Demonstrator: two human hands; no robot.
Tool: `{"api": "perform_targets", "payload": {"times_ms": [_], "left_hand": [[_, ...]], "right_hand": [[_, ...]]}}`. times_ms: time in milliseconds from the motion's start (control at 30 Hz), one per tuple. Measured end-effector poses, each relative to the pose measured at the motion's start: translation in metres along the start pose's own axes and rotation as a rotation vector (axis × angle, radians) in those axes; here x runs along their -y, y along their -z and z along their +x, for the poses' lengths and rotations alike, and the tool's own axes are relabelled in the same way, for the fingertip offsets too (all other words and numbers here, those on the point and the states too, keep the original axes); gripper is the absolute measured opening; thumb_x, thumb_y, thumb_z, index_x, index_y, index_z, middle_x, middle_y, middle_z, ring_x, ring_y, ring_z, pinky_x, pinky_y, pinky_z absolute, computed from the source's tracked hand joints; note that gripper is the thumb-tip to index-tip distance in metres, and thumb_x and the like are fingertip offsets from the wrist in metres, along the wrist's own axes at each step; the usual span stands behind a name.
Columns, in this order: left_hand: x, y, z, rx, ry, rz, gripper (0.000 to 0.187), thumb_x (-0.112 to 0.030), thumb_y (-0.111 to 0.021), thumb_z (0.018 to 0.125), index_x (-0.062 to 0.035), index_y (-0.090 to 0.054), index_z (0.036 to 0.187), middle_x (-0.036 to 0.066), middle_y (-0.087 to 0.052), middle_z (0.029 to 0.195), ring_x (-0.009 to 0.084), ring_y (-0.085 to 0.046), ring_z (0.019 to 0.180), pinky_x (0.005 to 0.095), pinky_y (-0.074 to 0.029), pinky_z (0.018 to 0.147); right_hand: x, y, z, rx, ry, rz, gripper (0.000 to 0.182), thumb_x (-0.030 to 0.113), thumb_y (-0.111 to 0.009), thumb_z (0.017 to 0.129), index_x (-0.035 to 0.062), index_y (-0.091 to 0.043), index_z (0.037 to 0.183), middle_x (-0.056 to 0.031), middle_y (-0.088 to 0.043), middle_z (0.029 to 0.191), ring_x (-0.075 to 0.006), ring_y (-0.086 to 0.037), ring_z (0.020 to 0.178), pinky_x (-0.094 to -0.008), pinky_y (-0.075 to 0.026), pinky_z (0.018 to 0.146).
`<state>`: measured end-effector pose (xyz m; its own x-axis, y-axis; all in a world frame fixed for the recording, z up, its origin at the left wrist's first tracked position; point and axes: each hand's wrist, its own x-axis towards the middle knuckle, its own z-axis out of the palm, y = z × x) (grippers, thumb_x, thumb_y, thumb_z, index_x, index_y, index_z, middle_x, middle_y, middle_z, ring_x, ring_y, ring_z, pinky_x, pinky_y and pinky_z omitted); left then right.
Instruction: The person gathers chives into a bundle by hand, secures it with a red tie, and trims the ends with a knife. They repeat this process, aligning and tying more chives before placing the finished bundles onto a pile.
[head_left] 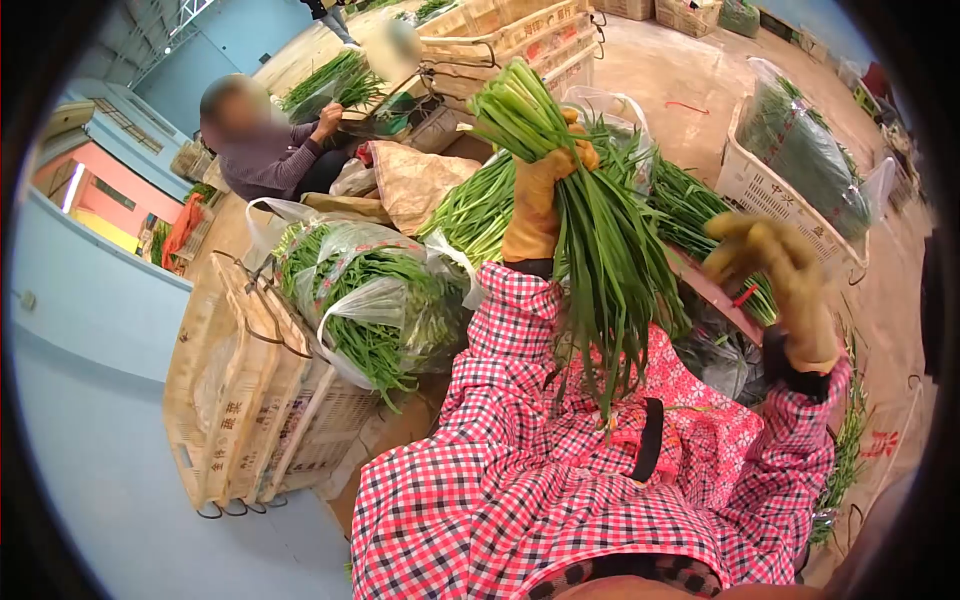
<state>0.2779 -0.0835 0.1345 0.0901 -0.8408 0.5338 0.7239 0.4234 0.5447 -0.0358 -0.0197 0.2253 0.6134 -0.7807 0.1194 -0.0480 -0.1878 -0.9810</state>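
My left hand (537, 205), in a yellow-brown work glove, is closed around a thick bunch of garlic chives (615, 265). The pale stem ends point up and away, and the long green leaves hang down over my checked sleeve and apron. To the right, my right hand (785, 275), gloved alike, is raised with its fingers apart and slightly blurred; it holds nothing I can see. Below and beside it is a reddish board or strip (712, 295). More loose chives (465, 210) lie behind my left hand, and others (690, 205) lie between the two hands.
Stacked plastic crates (250, 400) stand at the left, topped by a clear bag of greens (365, 295). Another crate (785, 205) with bagged greens is at the right. More crates (510, 40) stand ahead. A seated co-worker (265, 150) handles greens at the far left.
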Motion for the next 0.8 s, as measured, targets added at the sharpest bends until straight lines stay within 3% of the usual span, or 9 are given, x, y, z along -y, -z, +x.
{"api": "perform_targets", "payload": {"times_ms": [67,133,300,400,467,600,633,700,800], "left_hand": [[-0.024,-0.034,-0.008,-0.051,-0.003,0.336,0.051,-0.006,-0.072,0.078,-0.0012,-0.052,0.124,0.005,-0.057,0.098,0.0167,-0.057,0.08,0.0318,-0.049,0.076],[-0.039,-0.05,-0.007,0.037,-0.012,0.55,0.05,-0.006,-0.071,0.078,-0.0006,-0.053,0.124,0.006,-0.06,0.102,0.0166,-0.059,0.083,0.0319,-0.05,0.076],[-0.055,-0.072,-0.016,0.576,-0.087,0.968,0.046,-0.011,-0.077,0.078,-0.0011,-0.061,0.12,0.01,-0.069,0.1,0.0224,-0.068,0.091,0.0348,-0.054,0.076],[-0.046,-0.117,-0.019,1.054,-0.074,0.946,0.046,-0.023,-0.074,0.077,-0.0068,-0.063,0.118,0.009,-0.067,0.09,0.029,-0.067,0.088,0.0404,-0.053,0.075],[-0.028,-0.127,-0.037,1.304,-0.115,1.068,0.041,-0.023,-0.071,0.073,-0.0064,-0.067,0.11,0.013,-0.067,0.087,0.0352,-0.067,0.083,0.0438,-0.053,0.071],[0.005,-0.143,-0.088,1.838,0.099,1.326,0.016,-0.019,-0.063,0.079,-0.005,-0.059,0.084,0.013,-0.064,0.07,0.0327,-0.067,0.065,0.0441,-0.053,0.053],[0.011,-0.145,-0.101,1.898,0.145,1.212,0.015,-0.018,-0.062,0.081,-0.0049,-0.054,0.078,0.012,-0.063,0.065,0.032,-0.067,0.06,0.0448,-0.053,0.049],[0.014,-0.145,-0.116,1.882,-0.077,1.1,0.017,-0.019,-0.061,0.081,-0.0034,-0.054,0.078,0.01,-0.062,0.066,0.0291,-0.065,0.06,0.0423,-0.052,0.051],[0.021,-0.144,-0.121,1.823,-0.175,1.004,0.018,-0.019,-0.061,0.081,-0.0029,-0.054,0.078,0.008,-0.06,0.066,0.0277,-0.063,0.059,0.0406,-0.051,0.052]], "right_hand": [[0.001,-0.032,0.006,0.471,-0.042,0.154,0.061,0.05,-0.042,0.104,-0.0038,-0.062,0.125,-0.0169,-0.072,0.108,-0.0185,-0.07,0.093,-0.0263,-0.052,0.08],[-0.03,-0.054,0.017,0.691,-0.053,0.398,0.069,0.056,-0.041,0.103,-0.0044,-0.057,0.131,-0.0182,-0.071,0.113,-0.0225,-0.07,0.098,-0.0313,-0.054,0.081],[-0.091,-0.086,0.042,0.896,-0.218,1.003,0.081,0.066,-0.037,0.099,-0.0038,-0.053,0.137,-0.0201,-0.062,0.13,-0.0273,-0.066,0.108,-0.0401,-0.054,0.091],[-0.224,-0.103,0.077,0.551,-0.109,1.282,0.076,0.064,-0.05,0.093,0.0053,-0.051,0.141,-0.0165,-0.058,0.138,-0.0258,-0.061,0.119,-0.0415,-0.05,0.1],[-0.254,-0.106,0.06,0.434,-0.148,1.388,0.075,0.063,-0.055,0.09,0.009,-0.051,0.142,-0.0146,-0.056,0.141,-0.0249,-0.059,0.123,-0.042,-0.048,0.104],[-0.168,-0.102,0.045,0.524,-0.36,1.407,0.074,0.062,-0.06,0.087,0.0119,-0.052,0.142,-0.0116,-0.056,0.142,-0.023,-0.057,0.125,-0.0417,-0.047,0.105],[-0.151,-0.099,0.047,0.573,-0.403,1.396,0.074,0.061,-0.061,0.087,0.0126,-0.053,0.141,-0.0108,-0.056,0.142,-0.0225,-0.057,0.125,-0.0417,-0.047,0.105],[-0.131,-0.097,0.039,0.425,-0.351,1.166,0.079,0.065,-0.062,0.081,0.0105,-0.055,0.138,-0.0098,-0.061,0.135,-0.0231,-0.06,0.119,-0.0431,-0.049,0.102],[-0.168,-0.099,0.035,0.512,-0.491,1.333,0.082,0.066,-0.064,0.079,0.0092,-0.055,0.137,-0.008,-0.064,0.131,-0.0221,-0.064,0.11,-0.0421,-0.051,0.098]]}}
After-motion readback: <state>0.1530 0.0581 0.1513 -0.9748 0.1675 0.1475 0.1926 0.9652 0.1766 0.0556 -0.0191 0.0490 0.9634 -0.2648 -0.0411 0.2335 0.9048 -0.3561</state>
